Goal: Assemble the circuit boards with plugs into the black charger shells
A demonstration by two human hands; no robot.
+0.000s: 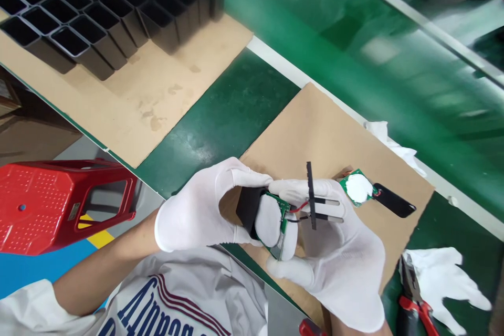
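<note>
Both my hands wear white gloves and hold one small assembly over a brown cardboard sheet [315, 131]. My left hand [200, 205] grips its black casing [249, 207]. My right hand [334, 257] supports a green circuit board [280, 205] from below, the thumb pressed on it. Red and black wires run from the board to a black plug plate with two metal pins [315, 205]. A second green board with a white pad [357, 188] and a black piece [394, 200] lies on the cardboard just beyond my right hand.
A black compartment tray [98, 5] stands at the back left on another cardboard sheet. A green conveyor belt [354, 37] runs along the far side. Red-handled pliers [413, 294] and a spare white glove [444, 278] lie at the right. A red stool [59, 205] stands at the left.
</note>
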